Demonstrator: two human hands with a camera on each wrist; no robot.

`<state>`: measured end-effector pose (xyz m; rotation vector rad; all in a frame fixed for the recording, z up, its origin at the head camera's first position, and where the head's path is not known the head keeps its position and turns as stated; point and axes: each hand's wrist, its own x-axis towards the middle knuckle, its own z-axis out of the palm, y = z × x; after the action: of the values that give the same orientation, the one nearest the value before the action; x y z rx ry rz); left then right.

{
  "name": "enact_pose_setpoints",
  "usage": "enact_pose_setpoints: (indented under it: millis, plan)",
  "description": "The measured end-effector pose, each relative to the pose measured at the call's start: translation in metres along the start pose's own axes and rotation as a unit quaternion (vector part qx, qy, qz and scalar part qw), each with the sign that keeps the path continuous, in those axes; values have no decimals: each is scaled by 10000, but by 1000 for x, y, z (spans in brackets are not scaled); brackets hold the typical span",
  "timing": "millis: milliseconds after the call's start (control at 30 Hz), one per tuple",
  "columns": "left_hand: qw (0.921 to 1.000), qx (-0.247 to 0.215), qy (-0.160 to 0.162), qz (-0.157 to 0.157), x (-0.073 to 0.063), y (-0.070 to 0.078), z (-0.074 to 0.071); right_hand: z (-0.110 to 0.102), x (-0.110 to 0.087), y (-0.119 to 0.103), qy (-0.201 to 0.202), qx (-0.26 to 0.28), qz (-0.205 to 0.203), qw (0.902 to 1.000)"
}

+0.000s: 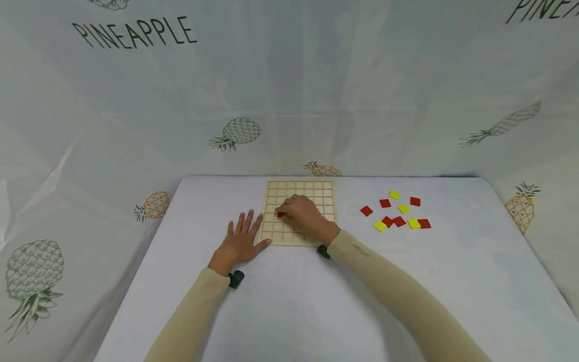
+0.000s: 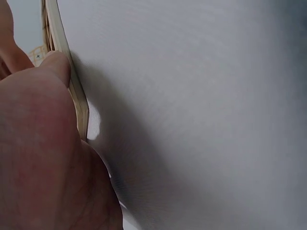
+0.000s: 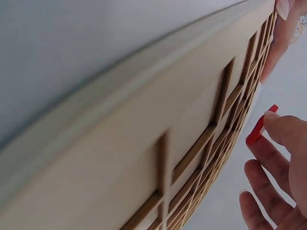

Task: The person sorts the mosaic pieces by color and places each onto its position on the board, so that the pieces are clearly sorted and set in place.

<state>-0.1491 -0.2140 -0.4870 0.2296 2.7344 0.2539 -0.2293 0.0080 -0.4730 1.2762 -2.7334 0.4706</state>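
Observation:
A pale wooden board [image 1: 323,192] with a raised square grid lies on the table. Over its left part, my right hand [image 1: 304,215] pinches a red square tile [image 1: 281,214] between thumb and finger. In the right wrist view the red tile [image 3: 260,125] is tilted and looks raised off the grid. My left hand [image 1: 240,244] lies flat with fingers spread at the board's lower left corner. Its thumb touches the board's edge [image 2: 81,112] in the left wrist view. Part of the grid is hidden under my right hand and forearm.
Right of the board, several loose red tiles [image 1: 414,201] and yellow tiles [image 1: 394,194] lie scattered, some overlapping. The white table [image 1: 280,301] reaches back to a hanging cloth [image 1: 289,90] printed with pineapples.

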Motion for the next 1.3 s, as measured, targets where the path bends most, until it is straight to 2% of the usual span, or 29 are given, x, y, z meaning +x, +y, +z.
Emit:
enact_pose_setpoints:
  millis: [133,267,467,833,1300]
  plan:
    - [10000,-15,-41,7,4,-5,4,2,9,-4,-164,146,231,9995]
    - [9999,-80,60,61,6,-7,7,4,15,-6,-231,138,410,9988]
    - [9999,-43,117,56,10,-9,10,5,22,-8,-167,167,431,9988]
    - [9999,40,95,43,10,-8,10,12,36,-17,-217,-129,453,9987]
    - [9998,184,-75,-81,8,-5,6,15,51,-18,-460,-440,709,9955]
